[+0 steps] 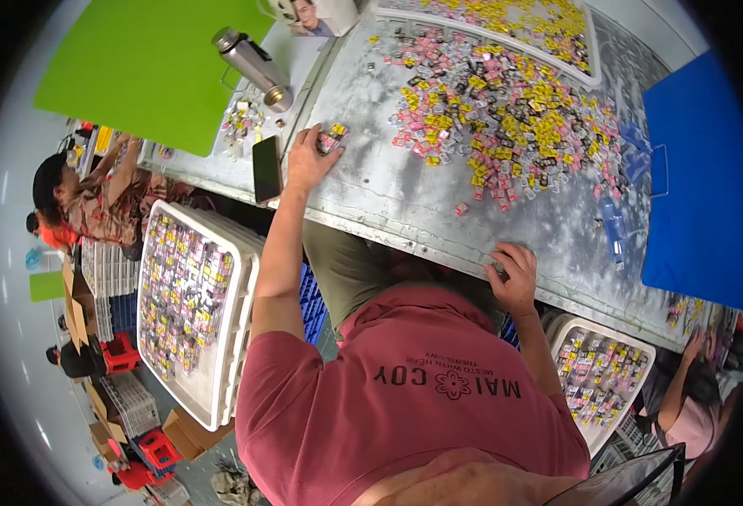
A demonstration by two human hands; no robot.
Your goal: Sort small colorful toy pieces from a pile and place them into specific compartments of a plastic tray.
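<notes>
Left of the pink-yellow-black heap of tiny pieces [519, 114], my half-open left hand [308, 162] should lightly steady the small multicoloured cluster [335, 135]; my right hand [516, 278], below, curls loosely open.

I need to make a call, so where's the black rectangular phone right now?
In the head view, the black rectangular phone lies left of centre, just left of the left hand and below the silver cylindrical flask.

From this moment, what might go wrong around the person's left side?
The dark phone lies near the edge of the table, beside the left hand, so a sideways sweep might knock it off. The left forearm appears close to the filled white tray; a bump could scatter its pieces.
</notes>
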